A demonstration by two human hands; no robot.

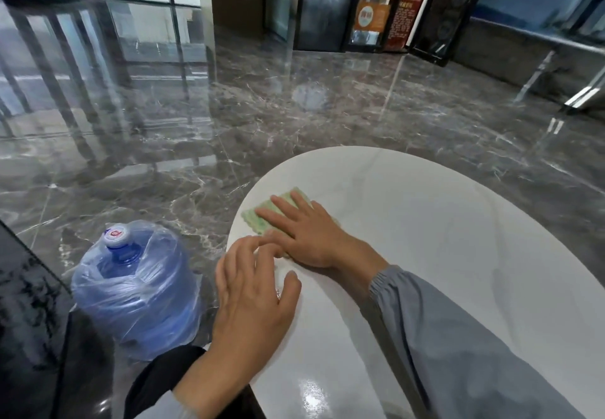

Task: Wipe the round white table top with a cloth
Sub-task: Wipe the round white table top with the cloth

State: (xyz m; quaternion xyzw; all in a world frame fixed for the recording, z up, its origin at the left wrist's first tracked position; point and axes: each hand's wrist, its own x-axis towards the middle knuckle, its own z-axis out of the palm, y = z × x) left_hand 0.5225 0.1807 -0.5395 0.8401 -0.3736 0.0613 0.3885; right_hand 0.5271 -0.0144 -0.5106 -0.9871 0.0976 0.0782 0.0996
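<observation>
The round white table top [442, 228] fills the lower right of the head view. A pale green cloth [262, 214] with a wavy edge lies flat near the table's left rim. My right hand [304, 232] presses palm-down on the cloth with fingers spread, covering most of it. My left hand [252, 291] rests at the table's left edge just in front of the right hand, fingers curled and apart, holding nothing; its fingertips touch the right hand's thumb side.
A large blue water jug [134, 291] wrapped in clear plastic stands on the glossy grey marble floor [196, 130] left of the table. A dark marble surface [23, 287] is at the far left. Glass doors and signboards [376, 3] stand far back.
</observation>
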